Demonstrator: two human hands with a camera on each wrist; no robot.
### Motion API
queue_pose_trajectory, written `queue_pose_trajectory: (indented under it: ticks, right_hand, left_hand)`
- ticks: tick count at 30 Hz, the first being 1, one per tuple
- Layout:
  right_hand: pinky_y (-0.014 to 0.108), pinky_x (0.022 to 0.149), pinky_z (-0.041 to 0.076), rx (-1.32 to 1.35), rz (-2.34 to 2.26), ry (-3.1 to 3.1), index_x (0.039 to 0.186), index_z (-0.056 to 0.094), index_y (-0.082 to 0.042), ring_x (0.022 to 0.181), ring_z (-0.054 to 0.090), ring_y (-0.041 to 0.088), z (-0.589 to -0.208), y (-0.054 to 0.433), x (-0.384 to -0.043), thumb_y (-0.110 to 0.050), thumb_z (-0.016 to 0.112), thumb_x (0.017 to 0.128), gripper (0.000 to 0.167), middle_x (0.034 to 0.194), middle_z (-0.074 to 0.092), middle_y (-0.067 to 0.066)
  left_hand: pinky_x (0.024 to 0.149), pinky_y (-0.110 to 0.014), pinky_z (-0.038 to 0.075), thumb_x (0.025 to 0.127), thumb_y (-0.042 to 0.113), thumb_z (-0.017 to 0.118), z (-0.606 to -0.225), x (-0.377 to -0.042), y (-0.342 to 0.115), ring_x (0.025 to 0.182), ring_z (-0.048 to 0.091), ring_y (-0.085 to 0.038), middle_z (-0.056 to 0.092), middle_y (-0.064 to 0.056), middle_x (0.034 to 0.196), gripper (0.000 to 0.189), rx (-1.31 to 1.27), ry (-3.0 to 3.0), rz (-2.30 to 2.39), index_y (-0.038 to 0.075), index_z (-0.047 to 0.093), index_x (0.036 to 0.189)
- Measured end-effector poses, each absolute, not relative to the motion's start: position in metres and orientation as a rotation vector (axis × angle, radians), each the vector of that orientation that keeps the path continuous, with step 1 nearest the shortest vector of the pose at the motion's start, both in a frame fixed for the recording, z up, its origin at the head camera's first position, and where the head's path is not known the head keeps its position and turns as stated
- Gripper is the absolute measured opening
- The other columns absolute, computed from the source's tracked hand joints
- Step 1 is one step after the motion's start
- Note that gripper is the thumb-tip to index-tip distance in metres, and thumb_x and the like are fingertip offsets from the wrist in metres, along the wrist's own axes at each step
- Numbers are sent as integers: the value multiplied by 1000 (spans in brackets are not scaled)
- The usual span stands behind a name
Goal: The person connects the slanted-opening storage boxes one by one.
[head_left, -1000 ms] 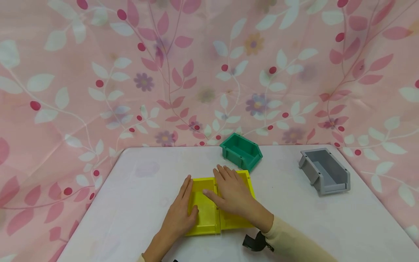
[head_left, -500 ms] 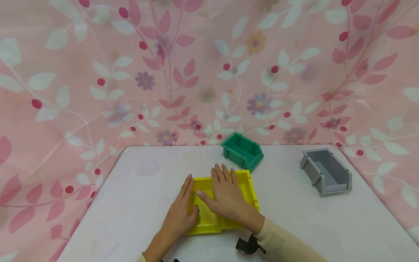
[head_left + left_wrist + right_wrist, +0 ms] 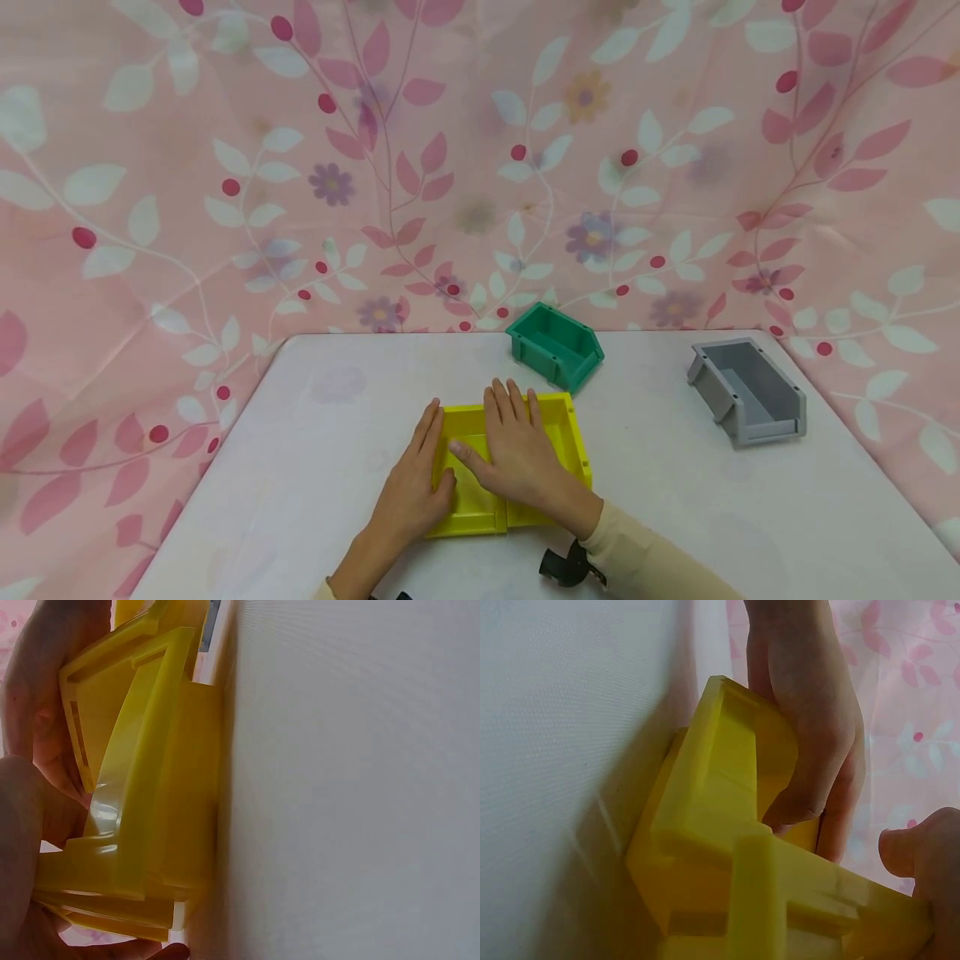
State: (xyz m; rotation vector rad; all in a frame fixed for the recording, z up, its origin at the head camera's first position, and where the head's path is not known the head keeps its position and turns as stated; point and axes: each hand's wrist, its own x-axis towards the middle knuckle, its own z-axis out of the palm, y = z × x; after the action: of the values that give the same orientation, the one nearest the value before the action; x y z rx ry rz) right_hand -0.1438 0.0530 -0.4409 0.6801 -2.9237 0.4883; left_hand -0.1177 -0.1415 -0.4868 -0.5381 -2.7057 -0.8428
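Observation:
Two yellow bins stand side by side at the front of the table: a left bin and a right bin. My left hand holds the left bin's outer side wall. Its straight fingers run along the outside, and its thumb reaches over into the bin, also visible in the left wrist view around the left bin. My right hand lies across the right bin near the seam, fingers extended forward and thumb spread over the left bin. It hides much of the seam. In the right wrist view its thumb stands above the right bin.
A green bin sits just behind the yellow pair, close to the right bin's back corner. Farther right, a grey bin stands near the table's right edge. A floral cloth hangs behind the white table.
My right hand has shifted a little left, its fingers now pointing straighter forward, and more of the right bin's outer rim shows. The left hand stays on its wall.

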Motion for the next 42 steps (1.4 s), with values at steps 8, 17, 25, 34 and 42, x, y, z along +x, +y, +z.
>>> queue_pose_trajectory:
  ticks: [8, 17, 25, 34, 42]
  right_hand:
    - [64, 121, 7, 683, 493, -2915, 160, 28, 7, 154, 16, 43, -448, 52, -143, -71, 39, 100, 99, 166, 25, 25]
    - [64, 121, 4, 689, 507, -2911, 161, 27, 6, 155, 14, 43, -454, 50, -145, -72, 40, 99, 100, 167, 23, 24]
    - [65, 121, 1, 724, 508, -2915, 162, 27, 3, 154, 13, 45, -459, 46, -148, -73, 38, 99, 100, 168, 19, 24]
    - [66, 120, -1, 766, 537, -2950, 164, 22, 1, 155, 10, 46, -456, 44, -151, -73, 38, 99, 99, 169, 15, 25]
    - [56, 123, 12, 832, 943, -2984, 166, 19, -4, 155, 20, 37, -427, 76, -162, -65, 53, 99, 97, 169, 24, 17]
  left_hand:
    - [111, -47, 41, 92, 11, 67, -486, -117, -142, 149, 36, -28, 17, -7, 172, 82, -533, -2714, -852, -2, 27, 162]
    - [112, -47, 40, 94, 8, 65, -484, -116, -144, 150, 32, -27, 12, -2, 173, 81, -528, -2728, -838, 0, 26, 163]
    - [110, -47, 43, 94, 8, 66, -484, -118, -147, 149, 34, -27, 16, -5, 173, 79, -531, -2718, -830, -2, 28, 162]
    - [98, -48, 54, 93, 9, 67, -482, -119, -150, 142, 46, -32, 18, -4, 172, 79, -504, -2714, -826, -1, 30, 162]
    - [98, -54, 53, 95, 15, 68, -481, -118, -149, 141, 48, -34, 16, 1, 173, 81, -397, -2780, -826, 6, 27, 165]
